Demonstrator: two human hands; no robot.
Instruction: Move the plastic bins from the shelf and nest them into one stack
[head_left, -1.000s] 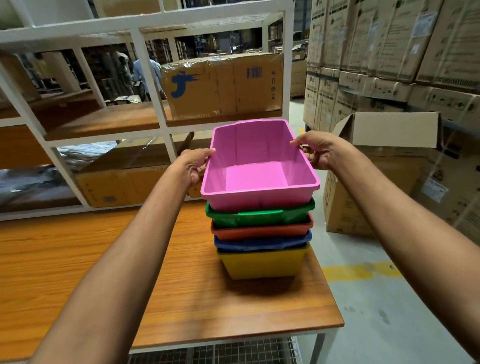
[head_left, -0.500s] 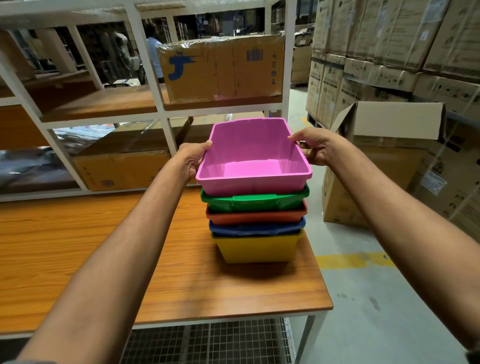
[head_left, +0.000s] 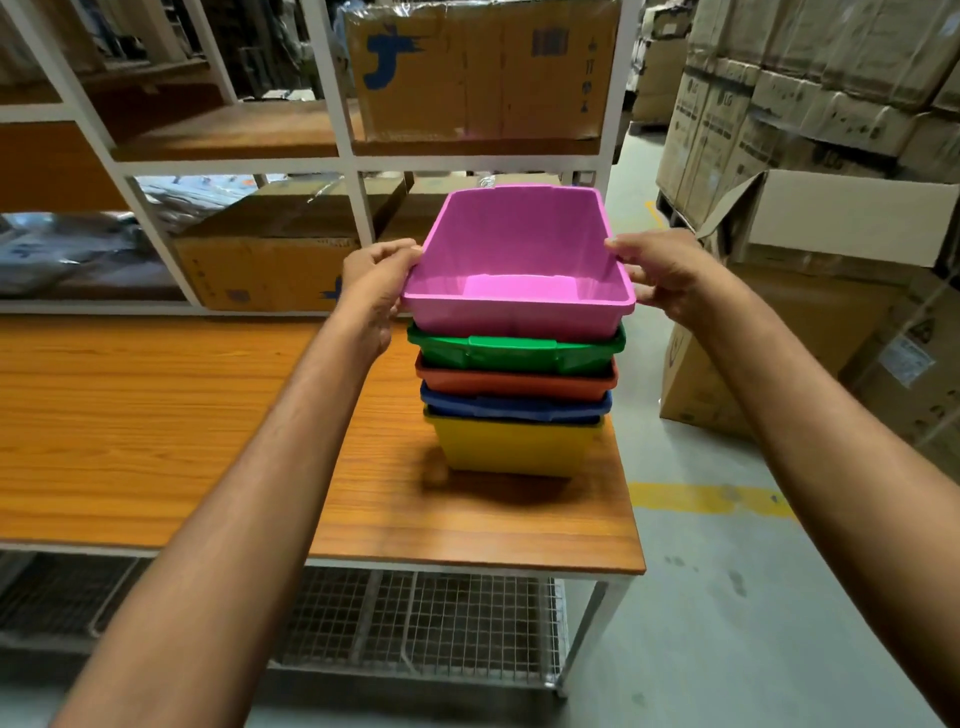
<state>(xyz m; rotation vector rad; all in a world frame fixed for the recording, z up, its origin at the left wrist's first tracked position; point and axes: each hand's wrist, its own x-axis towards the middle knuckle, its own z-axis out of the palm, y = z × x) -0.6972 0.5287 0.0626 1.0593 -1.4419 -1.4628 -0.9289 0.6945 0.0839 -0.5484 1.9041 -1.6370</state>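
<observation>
Under the pink rectangular plastic bin (head_left: 519, 312), the green plastic bin (head_left: 514, 353), orange plastic bin (head_left: 514, 383) and blue plastic bin (head_left: 514, 408) show only rims; their bodies are hidden.

Light is moderate and warm, falling from overhead; the pink bin (head_left: 519, 244) glows evenly inside, without glare; the tabletop (head_left: 156, 415) carries a soft sheen along its left half; a dark, soft-edged shadow pools on it just in front of the yellow bin (head_left: 514, 447); shelf recesses behind are dim; plastic wrap on the cardboard box (head_left: 483, 73) glints; the wide lens bows the shelf posts (head_left: 340, 130) and stretches the lower corners; distant cartons look slightly soft.
</observation>
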